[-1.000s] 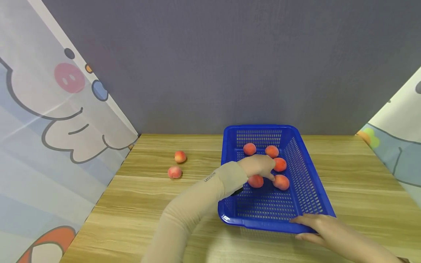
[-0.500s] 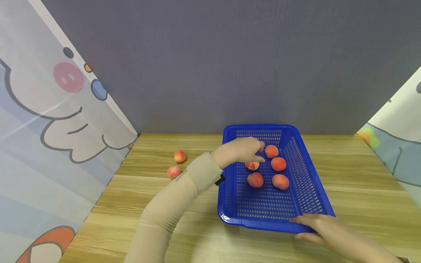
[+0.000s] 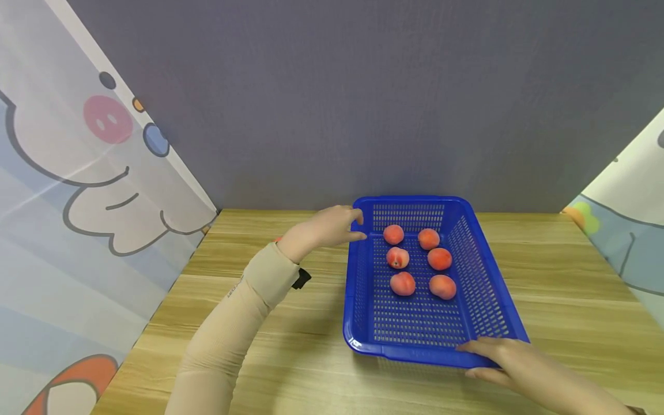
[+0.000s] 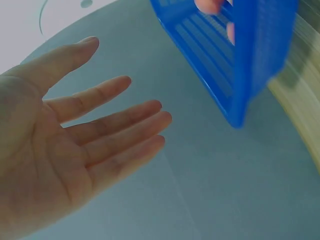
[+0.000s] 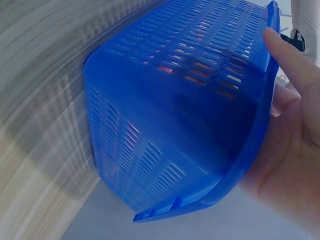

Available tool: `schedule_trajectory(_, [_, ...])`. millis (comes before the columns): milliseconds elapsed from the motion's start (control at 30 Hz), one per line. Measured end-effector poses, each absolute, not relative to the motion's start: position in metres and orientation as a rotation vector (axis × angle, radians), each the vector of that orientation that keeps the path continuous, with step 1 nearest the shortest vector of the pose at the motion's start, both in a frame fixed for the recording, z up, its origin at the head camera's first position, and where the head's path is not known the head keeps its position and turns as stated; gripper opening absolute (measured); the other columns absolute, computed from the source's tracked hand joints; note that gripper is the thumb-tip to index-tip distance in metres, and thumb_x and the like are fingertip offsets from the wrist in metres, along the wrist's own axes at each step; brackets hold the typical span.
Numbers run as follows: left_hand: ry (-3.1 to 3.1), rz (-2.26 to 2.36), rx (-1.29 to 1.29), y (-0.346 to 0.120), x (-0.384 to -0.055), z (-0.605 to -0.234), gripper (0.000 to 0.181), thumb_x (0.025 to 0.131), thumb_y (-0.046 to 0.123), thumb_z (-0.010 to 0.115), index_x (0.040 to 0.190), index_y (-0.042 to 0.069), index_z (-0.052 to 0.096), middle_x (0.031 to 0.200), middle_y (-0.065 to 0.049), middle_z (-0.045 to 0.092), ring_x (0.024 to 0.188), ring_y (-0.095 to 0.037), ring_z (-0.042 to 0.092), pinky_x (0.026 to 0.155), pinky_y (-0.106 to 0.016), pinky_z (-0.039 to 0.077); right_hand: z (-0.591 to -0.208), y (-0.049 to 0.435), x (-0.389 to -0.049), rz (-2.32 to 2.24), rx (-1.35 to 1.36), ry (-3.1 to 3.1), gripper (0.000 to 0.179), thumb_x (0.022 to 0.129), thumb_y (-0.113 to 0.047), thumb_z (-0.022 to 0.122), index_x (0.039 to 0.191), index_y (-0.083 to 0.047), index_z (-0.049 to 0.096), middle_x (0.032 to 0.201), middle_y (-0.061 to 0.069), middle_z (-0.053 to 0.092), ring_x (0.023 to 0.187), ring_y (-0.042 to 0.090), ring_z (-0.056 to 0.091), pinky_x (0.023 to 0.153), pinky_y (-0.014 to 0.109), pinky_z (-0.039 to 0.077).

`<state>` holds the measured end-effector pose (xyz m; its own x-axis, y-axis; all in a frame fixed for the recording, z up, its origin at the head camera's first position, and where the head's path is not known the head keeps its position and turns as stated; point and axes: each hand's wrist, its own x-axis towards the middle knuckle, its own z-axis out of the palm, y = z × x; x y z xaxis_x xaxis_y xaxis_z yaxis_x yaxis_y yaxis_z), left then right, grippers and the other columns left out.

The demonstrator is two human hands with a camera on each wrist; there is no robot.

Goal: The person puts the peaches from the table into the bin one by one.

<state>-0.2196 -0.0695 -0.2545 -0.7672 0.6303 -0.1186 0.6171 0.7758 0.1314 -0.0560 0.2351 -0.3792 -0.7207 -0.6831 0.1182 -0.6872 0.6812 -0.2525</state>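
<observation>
A blue plastic basket point(image 3: 422, 354) stands on the wooden table, with several peaches point(image 3: 402, 284) lying apart in two rough columns on its floor. My left hand point(image 3: 332, 226) hangs in the air by the basket's left rim, holding nothing. In the left wrist view its fingers point(image 4: 120, 122) are extended and the thumb is spread away from them. At the near right corner, my right hand point(image 3: 500, 357) grips the basket's rim. The right wrist view shows its thumb point(image 5: 287, 57) outside the rim, and its other fingers are mostly hidden behind it.
A sliver of a peach point(image 3: 278, 238) shows on the table behind my left wrist. A grey partition point(image 3: 332, 104) rises along the table's back edge. Printed cartoon curtains point(image 3: 88, 190) border both sides. A dark wrist device point(image 3: 301, 279) sits at the left cuff.
My left hand has moved left, out of the basket and over to its left rim, uncovering the peaches inside. It now blocks most of the two table peaches. The right hand stays put.
</observation>
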Motion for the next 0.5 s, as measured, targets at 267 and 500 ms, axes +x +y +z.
schedule_trajectory(267, [2.792,0.302,0.873,-0.113,-0.223,-0.272,0.039,0.088,0.031,0.052,0.112,0.001,0.053,0.114,-0.013,0.055,0.102,-0.023,0.052,0.087,-0.035,0.04,-0.377,0.235,-0.056,0.493,1.142,-2.979,0.03,0.082,-0.035,0.058,0.101,-0.012,0.063,0.09,-0.003,0.065,0.081,0.011,0.061,0.062,0.031,0.05])
schedule_trajectory(500, [2.787,0.335,0.805,-0.145,-0.221,-0.29,0.036,0.087,0.028,0.055,0.11,0.0,0.054,0.111,-0.015,0.056,0.103,-0.028,0.052,0.086,-0.037,0.041,-0.376,0.234,-0.054,0.491,1.138,-2.957,0.029,0.081,-0.034,0.059,0.1,-0.012,0.063,0.089,-0.003,0.065,0.08,0.011,0.061,0.062,0.031,0.05])
